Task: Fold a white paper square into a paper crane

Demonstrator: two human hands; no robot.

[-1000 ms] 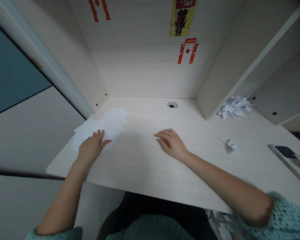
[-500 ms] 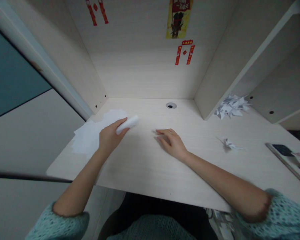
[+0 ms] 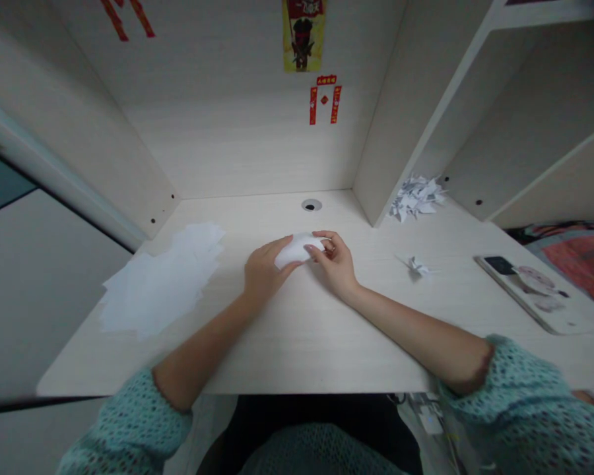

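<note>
A white sheet of paper [image 3: 296, 249], bent into a curve, is held between my two hands over the middle of the desk. My left hand [image 3: 268, 265] grips its left end, thumb in front and fingers behind. At the other end my right hand [image 3: 337, 262] pinches it between thumb and fingers. To the left, white paper sheets [image 3: 163, 280] lie spread in an overlapping layer. A small folded white paper piece [image 3: 418, 266] with thin points lies to the right of my right hand.
Folded paper pieces [image 3: 416, 196] are heaped by the upright divider [image 3: 391, 138]. A phone [image 3: 529, 293] lies at the right on the desk [image 3: 297, 356]. A cable hole [image 3: 311, 205] sits near the back wall, which bears red and yellow stickers [image 3: 303, 39].
My left hand has moved right with the paper, away from the spread sheets. My right hand, empty before, now pinches the paper's right end. The view has turned toward the right.
</note>
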